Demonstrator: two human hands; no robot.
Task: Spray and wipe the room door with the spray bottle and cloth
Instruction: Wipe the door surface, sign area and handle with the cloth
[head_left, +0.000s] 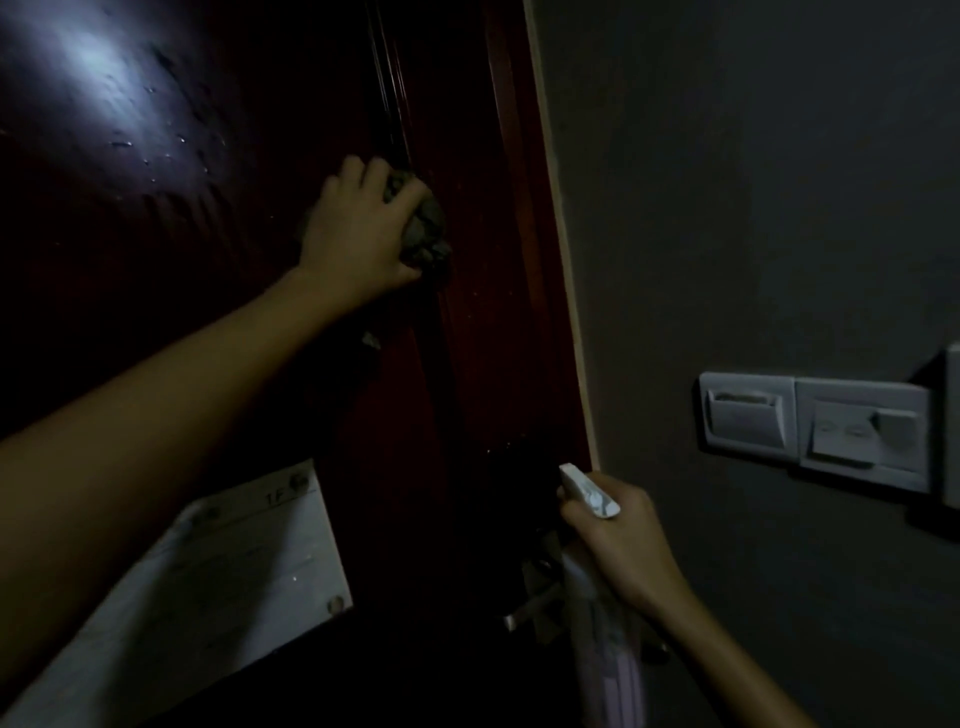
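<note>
Switch plates (810, 431) sit on the wall right of the door (156, 291). A white notice plate (234, 571) is screwed low on the door. Its lever handle (535, 603) is partly hidden behind the spray bottle (597, 639). The left hand (358, 228) curls its fingers round the bunched cloth (426, 228), pressed against the door. The right hand (618, 545) grips the bottle by its neck near the door's right edge. The bottle stands roughly upright, nozzle toward the door.

A grey wall (753, 182) is seen from 1 to 5 o'clock, dimly lit, with pale switch plates (813, 428) mounted at 3 o'clock. A white sign (234, 571) is screwed at 7 o'clock.
</note>
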